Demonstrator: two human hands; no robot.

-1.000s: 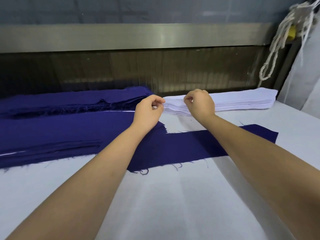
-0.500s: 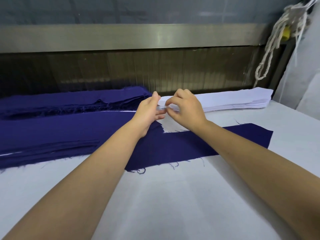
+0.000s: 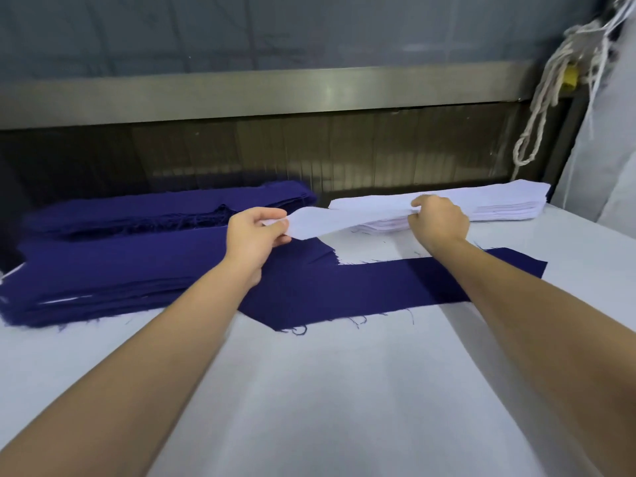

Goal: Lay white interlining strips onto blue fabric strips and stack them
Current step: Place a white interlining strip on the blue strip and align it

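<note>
White interlining strip: one piece, raised off the interlining stack at the far right of the surface. My left hand pinches its left end between thumb and fingers. My right hand grips it further along, fingers curled, at the stack's near edge. One blue fabric strip lies flat below, nearer me. Blue stacks sit left.

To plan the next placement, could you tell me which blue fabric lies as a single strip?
The blue fabric strip stretching rightward across the white table; the near blue stack and far blue stack at left are many-layered piles.
</note>
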